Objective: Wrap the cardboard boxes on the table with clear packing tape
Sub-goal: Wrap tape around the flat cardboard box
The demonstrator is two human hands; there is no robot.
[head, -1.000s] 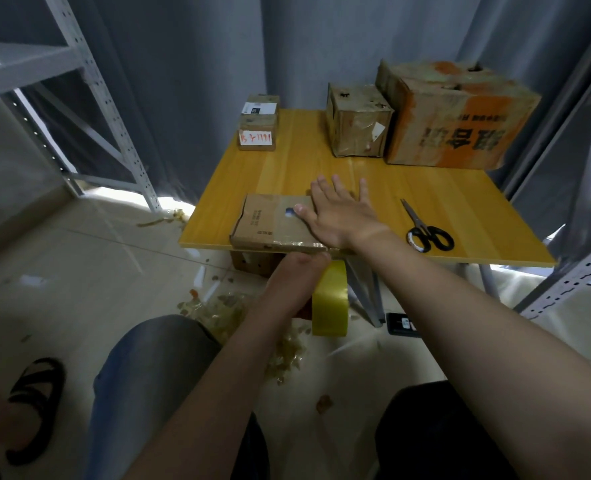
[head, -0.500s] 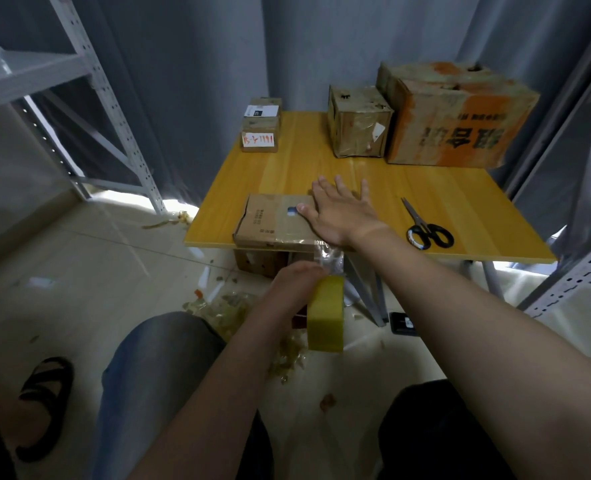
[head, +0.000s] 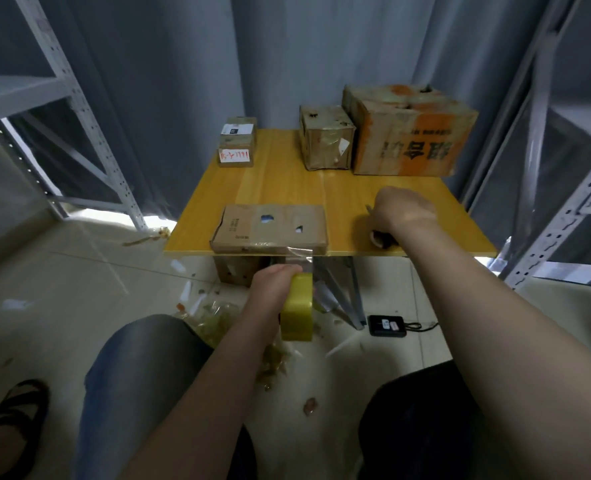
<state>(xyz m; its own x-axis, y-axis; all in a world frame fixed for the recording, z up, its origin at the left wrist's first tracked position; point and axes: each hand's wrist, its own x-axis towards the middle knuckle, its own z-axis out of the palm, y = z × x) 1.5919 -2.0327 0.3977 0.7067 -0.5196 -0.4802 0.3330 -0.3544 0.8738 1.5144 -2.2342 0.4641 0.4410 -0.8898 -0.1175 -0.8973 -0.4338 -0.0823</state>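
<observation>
Notes flat cardboard box lying at near edge of surface, clear tape strip stretched from it down to yellow tape roll gripped by left hand below that edge; finds right hand covering scissors, fingers hidden, grasp impossible to tell.

Flat box lies flat at table near edge, two holes in its top. Yellowish tape roll sits below that edge, clear strip stretched up to the box's near side. Far edge: small stacked boxes left, medium box mid, orange-printed box right corner.
</observation>
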